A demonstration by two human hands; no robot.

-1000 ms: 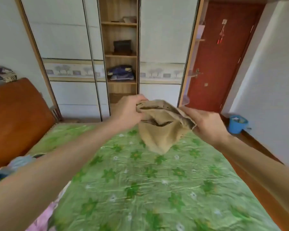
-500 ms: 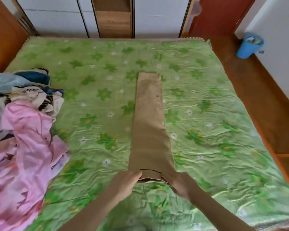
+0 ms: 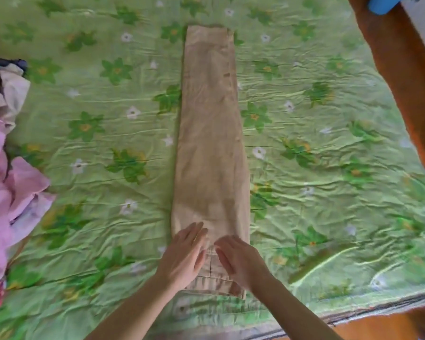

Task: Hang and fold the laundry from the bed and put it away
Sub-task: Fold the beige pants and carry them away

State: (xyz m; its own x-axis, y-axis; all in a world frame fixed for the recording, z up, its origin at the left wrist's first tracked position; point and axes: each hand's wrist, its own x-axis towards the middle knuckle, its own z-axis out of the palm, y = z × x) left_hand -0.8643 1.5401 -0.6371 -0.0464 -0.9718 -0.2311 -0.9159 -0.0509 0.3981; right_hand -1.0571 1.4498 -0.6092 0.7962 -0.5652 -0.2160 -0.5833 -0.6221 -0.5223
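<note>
A pair of tan trousers (image 3: 210, 133) lies folded lengthwise in a long strip down the middle of the bed, waistband toward me. My left hand (image 3: 185, 253) rests flat on the trousers near the waist, fingers straight. Beside it, my right hand (image 3: 239, 260) also lies flat on the cloth with fingers extended. Both hands press the fabric and grip nothing. The bed (image 3: 329, 168) is covered with a green flowered sheet.
A heap of unfolded laundry (image 3: 8, 182), pink and patterned pieces, sits at the bed's left side. A wooden floor (image 3: 402, 69) runs along the right, with a blue bin (image 3: 383, 3) at the top right corner. The bed's near edge lies just below my wrists.
The trousers went from held up in the air to laid flat on the bed. My hands let go of the waistband and now lie flat on the cloth.
</note>
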